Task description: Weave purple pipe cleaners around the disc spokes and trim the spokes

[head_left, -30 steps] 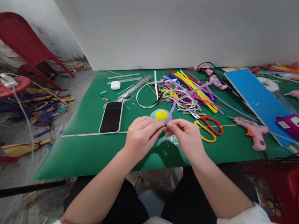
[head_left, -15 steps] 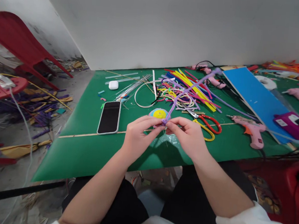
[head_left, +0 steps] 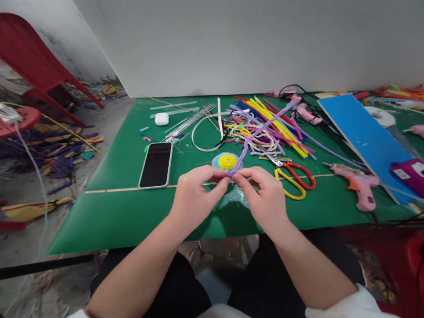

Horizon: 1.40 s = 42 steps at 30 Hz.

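Left hand (head_left: 194, 192) and right hand (head_left: 267, 197), pinched closed, grip the purple pipe cleaner (head_left: 258, 132); its free end has swung left, suggesting bending.

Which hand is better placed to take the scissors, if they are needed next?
Probably the right hand: the scissors lie close to it, on its outer side; the left hand would likely cross it. Both pinch the purple stem, so the right must release first.

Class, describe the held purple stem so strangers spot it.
On the green table, the left hand and right hand meet beside a yellow-centred disc. From their fingers, a fuzzy purple stem slants away; unlike the loose purple stems, it is held.
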### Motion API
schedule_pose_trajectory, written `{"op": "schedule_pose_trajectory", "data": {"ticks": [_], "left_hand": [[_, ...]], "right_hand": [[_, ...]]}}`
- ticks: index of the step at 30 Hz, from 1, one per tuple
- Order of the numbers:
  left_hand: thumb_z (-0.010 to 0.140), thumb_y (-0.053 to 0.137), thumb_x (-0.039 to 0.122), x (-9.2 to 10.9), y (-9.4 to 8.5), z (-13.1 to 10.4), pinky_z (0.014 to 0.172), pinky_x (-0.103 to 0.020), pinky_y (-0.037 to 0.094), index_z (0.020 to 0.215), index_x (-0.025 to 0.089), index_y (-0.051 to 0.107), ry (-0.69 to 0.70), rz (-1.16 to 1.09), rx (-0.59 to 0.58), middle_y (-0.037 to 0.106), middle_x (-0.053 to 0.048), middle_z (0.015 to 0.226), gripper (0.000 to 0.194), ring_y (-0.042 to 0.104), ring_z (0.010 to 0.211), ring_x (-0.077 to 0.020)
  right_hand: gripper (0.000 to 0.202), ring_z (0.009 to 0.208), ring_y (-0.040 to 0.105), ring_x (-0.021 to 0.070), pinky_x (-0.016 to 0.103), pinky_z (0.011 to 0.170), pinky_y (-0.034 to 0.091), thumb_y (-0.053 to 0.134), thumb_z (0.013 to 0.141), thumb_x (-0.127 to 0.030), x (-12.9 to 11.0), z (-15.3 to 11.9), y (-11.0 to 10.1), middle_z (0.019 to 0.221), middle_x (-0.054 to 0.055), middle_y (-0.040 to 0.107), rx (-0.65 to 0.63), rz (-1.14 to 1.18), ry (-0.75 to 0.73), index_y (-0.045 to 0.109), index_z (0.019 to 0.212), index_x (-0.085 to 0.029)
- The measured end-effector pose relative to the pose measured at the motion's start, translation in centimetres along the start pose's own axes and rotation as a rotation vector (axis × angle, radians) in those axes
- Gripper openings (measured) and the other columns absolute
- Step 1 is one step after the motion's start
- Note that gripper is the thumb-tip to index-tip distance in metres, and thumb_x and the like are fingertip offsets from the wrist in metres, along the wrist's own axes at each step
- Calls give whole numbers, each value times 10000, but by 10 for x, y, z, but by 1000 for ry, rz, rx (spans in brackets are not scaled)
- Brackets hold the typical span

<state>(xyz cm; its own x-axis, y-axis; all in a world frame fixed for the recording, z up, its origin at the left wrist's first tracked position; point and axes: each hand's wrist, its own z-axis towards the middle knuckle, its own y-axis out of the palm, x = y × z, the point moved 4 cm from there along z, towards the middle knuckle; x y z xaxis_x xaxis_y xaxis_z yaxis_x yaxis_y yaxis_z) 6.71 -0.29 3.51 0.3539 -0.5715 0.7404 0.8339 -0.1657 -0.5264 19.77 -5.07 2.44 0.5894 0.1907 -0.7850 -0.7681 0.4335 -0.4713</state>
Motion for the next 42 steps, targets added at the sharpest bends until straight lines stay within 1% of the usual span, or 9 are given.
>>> {"op": "schedule_pose_trajectory", "data": {"ticks": [6,13,20,23,26,29,33,38,42], "left_hand": [[730,567,168,1,-5,2,621,-224,458,723,171,638,66,58,-25,648,1,682,71,585,648,-117],[739,575,222,-11,-2,6,584,-206,460,726,159,638,-111,-144,-176,648,0,684,90,591,646,-116],[730,588,229,-16,9,3,573,-214,468,664,147,590,-169,-290,-150,614,7,632,106,574,602,-108],[743,582,214,-12,13,-1,580,-210,470,667,153,584,-100,-232,-67,613,11,635,98,570,593,-98],[753,585,204,-4,13,-3,623,-214,474,718,164,615,54,-46,29,639,4,681,61,584,634,-99],[742,614,212,0,11,-5,683,-236,479,808,174,644,208,128,154,664,-16,758,82,603,714,-119],[719,644,175,0,10,-9,700,-251,484,856,187,659,361,192,278,676,-30,809,139,608,755,-133],[692,663,125,1,7,-9,684,-250,487,857,180,667,468,147,232,678,-28,779,174,594,719,-123],[694,662,128,0,3,-5,673,-239,499,823,175,675,432,73,171,676,-29,766,138,595,701,-115]], "right_hand": [[161,756,592,161,278,678,478,509,813,-314,6,-2,9,786,26,646,-25,150,100,630,783,-214],[127,733,613,137,257,682,487,608,732,-318,16,4,16,779,-7,663,-126,496,240,647,769,-204],[104,701,612,129,252,680,484,639,705,-300,16,0,16,721,-13,664,-8,563,294,654,739,-203],[88,673,600,121,244,660,477,653,692,-287,17,-1,15,693,-20,654,44,589,312,652,712,-202],[101,630,579,112,241,633,469,680,661,-284,22,1,15,657,-20,642,68,674,367,645,671,-189],[107,616,569,102,237,640,463,697,647,-274,27,3,17,629,-21,637,48,810,426,645,636,-181],[92,613,561,94,234,647,457,696,658,-260,27,3,18,613,-23,631,5,896,442,655,628,-182],[113,573,532,89,221,585,435,682,672,-271,24,4,13,587,-26,615,-24,748,373,648,614,-180],[133,548,502,82,215,543,403,667,689,-284,23,5,9,564,-29,587,-79,623,325,641,620,-172]]}}
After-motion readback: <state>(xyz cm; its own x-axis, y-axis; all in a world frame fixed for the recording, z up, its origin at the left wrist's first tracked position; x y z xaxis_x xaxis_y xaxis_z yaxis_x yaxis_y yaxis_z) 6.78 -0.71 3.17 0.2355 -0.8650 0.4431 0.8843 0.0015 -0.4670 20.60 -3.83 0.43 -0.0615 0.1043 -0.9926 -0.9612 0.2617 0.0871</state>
